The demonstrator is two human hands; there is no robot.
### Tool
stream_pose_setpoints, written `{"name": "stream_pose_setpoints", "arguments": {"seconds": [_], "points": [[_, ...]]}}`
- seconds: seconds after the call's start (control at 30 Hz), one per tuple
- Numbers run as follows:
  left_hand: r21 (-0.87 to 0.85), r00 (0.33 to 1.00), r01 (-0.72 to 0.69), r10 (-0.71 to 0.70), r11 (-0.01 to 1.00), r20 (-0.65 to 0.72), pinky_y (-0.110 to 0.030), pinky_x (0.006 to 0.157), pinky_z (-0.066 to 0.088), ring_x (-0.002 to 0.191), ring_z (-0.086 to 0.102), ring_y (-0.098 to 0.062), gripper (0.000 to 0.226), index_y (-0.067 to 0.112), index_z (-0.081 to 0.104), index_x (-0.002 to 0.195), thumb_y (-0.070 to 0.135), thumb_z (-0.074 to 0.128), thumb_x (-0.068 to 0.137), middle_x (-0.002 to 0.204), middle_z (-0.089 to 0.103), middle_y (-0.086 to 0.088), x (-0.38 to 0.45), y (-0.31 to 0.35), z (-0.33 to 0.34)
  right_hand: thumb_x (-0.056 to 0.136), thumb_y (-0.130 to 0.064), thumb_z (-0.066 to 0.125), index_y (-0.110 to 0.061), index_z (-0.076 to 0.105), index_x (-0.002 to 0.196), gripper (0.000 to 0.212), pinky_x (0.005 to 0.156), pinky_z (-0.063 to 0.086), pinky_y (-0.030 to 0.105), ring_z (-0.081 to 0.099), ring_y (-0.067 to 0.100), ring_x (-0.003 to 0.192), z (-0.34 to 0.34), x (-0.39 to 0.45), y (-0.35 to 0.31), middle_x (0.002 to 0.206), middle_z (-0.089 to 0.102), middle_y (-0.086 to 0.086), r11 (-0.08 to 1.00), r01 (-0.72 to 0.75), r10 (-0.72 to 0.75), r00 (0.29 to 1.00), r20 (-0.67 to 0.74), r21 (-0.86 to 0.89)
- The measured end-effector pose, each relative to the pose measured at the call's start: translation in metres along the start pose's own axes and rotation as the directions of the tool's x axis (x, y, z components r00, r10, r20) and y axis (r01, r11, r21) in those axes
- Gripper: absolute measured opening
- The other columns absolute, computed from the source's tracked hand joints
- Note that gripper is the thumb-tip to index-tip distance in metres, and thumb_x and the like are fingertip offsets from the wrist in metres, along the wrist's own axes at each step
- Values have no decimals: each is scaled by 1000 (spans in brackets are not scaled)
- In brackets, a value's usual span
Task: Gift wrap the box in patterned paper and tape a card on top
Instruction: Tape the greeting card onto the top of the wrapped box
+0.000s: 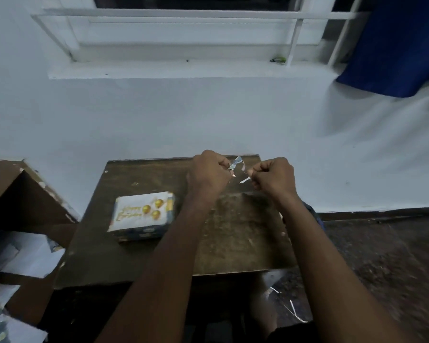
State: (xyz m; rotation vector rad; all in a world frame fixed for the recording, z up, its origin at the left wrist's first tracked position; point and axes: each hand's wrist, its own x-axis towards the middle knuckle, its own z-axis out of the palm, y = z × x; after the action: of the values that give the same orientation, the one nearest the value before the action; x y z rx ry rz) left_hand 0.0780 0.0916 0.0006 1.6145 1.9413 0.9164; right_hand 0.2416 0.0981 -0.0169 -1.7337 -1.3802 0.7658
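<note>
The wrapped box [144, 233] lies on the left part of a dark wooden table [233, 243], its sides in blue patterned paper. A white card [140, 211] with gold balloons and gold lettering lies on top of it. Both hands are raised above the far side of the table. My left hand [208, 172] pinches a small crumpled scrap of patterned paper [235, 162]. My right hand [274, 177] pinches a thin white sliver [245, 180] a little apart from that scrap. Whether tape joins the two pieces cannot be told.
A cardboard box [22, 194] stands at the left, with loose sheets of paper [30, 261] below it. Thin paper strips [292, 308] lie on the dark floor under the table. A white wall and a barred window [183, 33] face me; blue cloth [394, 45] hangs at upper right.
</note>
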Motion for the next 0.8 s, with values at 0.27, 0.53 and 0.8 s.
{"name": "stream_pose_setpoints", "arguments": {"seconds": [0.27, 0.53, 0.8], "points": [[-49, 994, -84, 87, 995, 59, -25, 52, 44, 58, 55, -25, 31, 14, 63, 53, 5, 67, 83, 56, 56, -7, -20, 67, 110, 87, 3, 64, -8, 80, 87, 20, 85, 57, 33, 72, 31, 94, -77, 25, 60, 96, 79, 11, 974, -102, 76, 988, -134, -203], [-14, 976, -171, 172, 985, 131, -41, 82, 63, 91, 72, -29, 23, 14, 84, 101, 2, 66, 93, 98, 78, -10, -25, 88, 164, 74, 10, 70, -16, 79, 77, 28, 78, 63, 36, 75, 29, 83, -112, 38, 93, 85, 78, 10, 961, -222, 182, 957, -224, -168], [15, 969, -173, 167, 985, 184, -40, 84, 63, 95, 74, -24, 31, 21, 83, 101, -1, 64, 90, 101, 80, 0, -26, 90, 169, 79, 7, 69, -15, 80, 84, 25, 83, 63, 38, 75, 25, 86, -113, 42, 100, 87, 79, 6, 973, -231, 218, 943, -251, -20]]}}
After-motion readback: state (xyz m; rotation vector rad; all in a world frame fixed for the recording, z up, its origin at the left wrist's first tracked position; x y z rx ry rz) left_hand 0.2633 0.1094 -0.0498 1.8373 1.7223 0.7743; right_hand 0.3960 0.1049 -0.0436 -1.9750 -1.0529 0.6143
